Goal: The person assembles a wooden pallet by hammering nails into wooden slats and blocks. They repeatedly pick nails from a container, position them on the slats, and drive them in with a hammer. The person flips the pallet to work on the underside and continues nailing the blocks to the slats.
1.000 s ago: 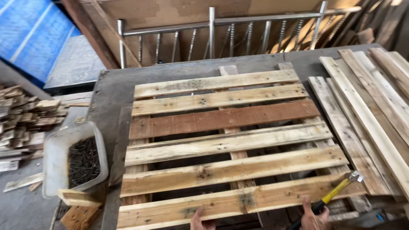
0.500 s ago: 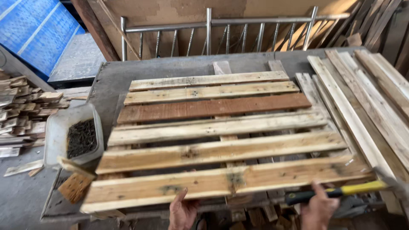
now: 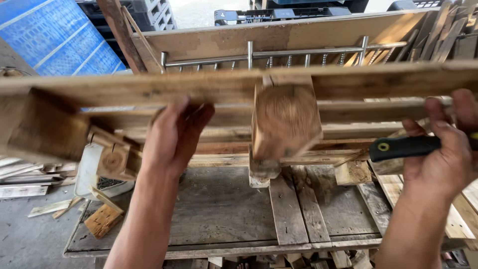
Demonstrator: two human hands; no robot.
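A wooden pallet (image 3: pixel 318 84) is tilted up off the worktable, its near edge raised to my eye level and its underside blocks showing. My left hand (image 3: pixel 174 132) grips the near plank from below, left of the middle block (image 3: pixel 285 119). My right hand (image 3: pixel 443 144) holds the plank's right part and also clasps a hammer handle (image 3: pixel 398 147), black with a yellow spot at its butt. The hammer's head is hidden.
The grey worktable (image 3: pixel 219 209) lies beneath, with loose boards (image 3: pixel 289 209) on it. A white tub of nails (image 3: pixel 94 172) and a small wood block (image 3: pixel 102 220) sit at its left edge. Scrap planks (image 3: pixel 22 177) lie left; a metal rail (image 3: pixel 259 52) stands behind.
The pallet lay flat on the table before; both hands have taken its near edge and lifted it upward. The hammer stays in my right hand.
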